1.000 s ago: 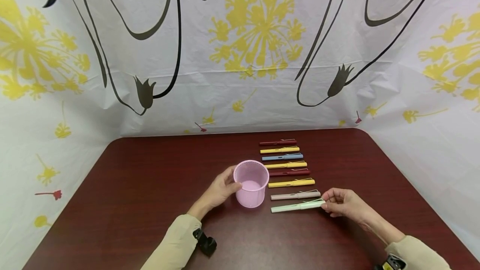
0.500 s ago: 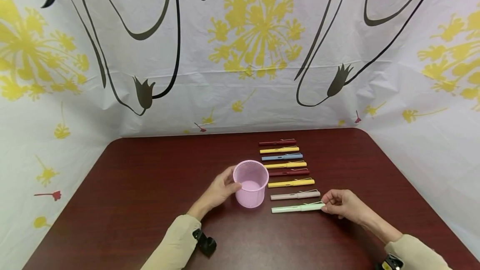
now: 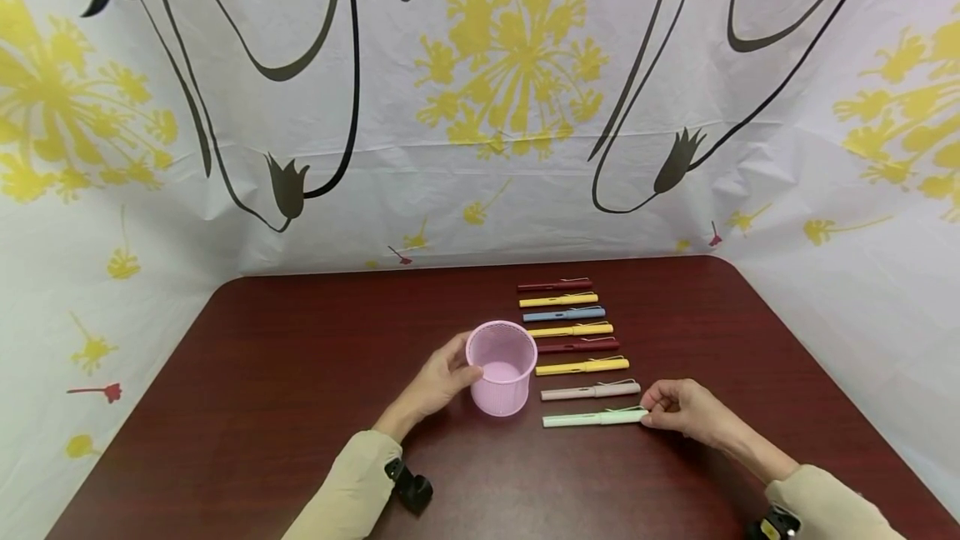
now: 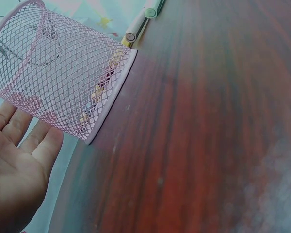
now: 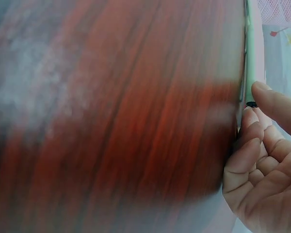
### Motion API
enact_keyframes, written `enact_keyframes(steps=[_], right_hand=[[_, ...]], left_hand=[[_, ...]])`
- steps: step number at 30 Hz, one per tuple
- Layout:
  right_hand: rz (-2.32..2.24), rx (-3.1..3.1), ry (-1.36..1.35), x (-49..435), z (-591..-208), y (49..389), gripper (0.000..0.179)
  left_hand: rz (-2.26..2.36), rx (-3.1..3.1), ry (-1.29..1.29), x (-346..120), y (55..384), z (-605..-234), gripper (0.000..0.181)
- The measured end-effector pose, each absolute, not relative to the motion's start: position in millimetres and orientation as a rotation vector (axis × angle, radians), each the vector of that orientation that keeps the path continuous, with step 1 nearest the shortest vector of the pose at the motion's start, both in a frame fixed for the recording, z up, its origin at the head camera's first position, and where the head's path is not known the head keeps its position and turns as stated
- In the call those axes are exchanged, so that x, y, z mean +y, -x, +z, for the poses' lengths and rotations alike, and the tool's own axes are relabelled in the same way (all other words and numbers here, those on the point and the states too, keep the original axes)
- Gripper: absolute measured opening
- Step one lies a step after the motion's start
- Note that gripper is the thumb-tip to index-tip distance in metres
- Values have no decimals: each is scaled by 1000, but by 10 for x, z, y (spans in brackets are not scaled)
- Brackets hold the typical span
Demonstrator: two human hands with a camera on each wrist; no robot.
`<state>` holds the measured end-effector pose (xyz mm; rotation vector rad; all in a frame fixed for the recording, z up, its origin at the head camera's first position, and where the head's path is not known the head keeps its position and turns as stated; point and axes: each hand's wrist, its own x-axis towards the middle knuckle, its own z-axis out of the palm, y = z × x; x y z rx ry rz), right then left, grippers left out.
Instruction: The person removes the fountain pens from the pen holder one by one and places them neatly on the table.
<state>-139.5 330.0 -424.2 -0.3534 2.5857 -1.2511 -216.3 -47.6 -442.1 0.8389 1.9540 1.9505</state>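
A pink mesh pen cup point(image 3: 501, 397) stands upright on the table. My left hand point(image 3: 437, 377) holds its left side, thumb on the near rim and the other fingers behind. In the left wrist view, fingers of that hand point(image 4: 19, 170) lie along the cup's mesh point(image 4: 63, 73). With thumb and fingertips, my right hand point(image 3: 690, 413) pinches the cap end of a mint-green pen point(image 3: 581, 420), the nearest of a row. A grey-beige pen point(image 3: 573, 392) lies just beyond it. The right wrist view shows the thumb against the pen's end point(image 5: 251, 73).
Farther back lie yellow pens point(image 3: 573, 367), dark red pens point(image 3: 570, 346) and a blue pen point(image 3: 558, 315), roughly parallel, clips to the right. The cup hides some left ends. The dark red-brown table point(image 3: 315, 340) meets a flower-printed white cloth point(image 3: 390, 190) behind.
The mint-green pen's cap end has shifted slightly toward me and left, so it lies more level with the row. My right hand moved with it. The left hand and cup stayed put.
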Motion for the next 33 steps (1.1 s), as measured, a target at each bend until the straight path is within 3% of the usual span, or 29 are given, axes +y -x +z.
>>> enact_keyframes(steps=[33], right_hand=[[-1209,2573,397,3293,-4207,1417,20]], left_hand=[[1937,1964,-781,-465,2171,-4405,55]])
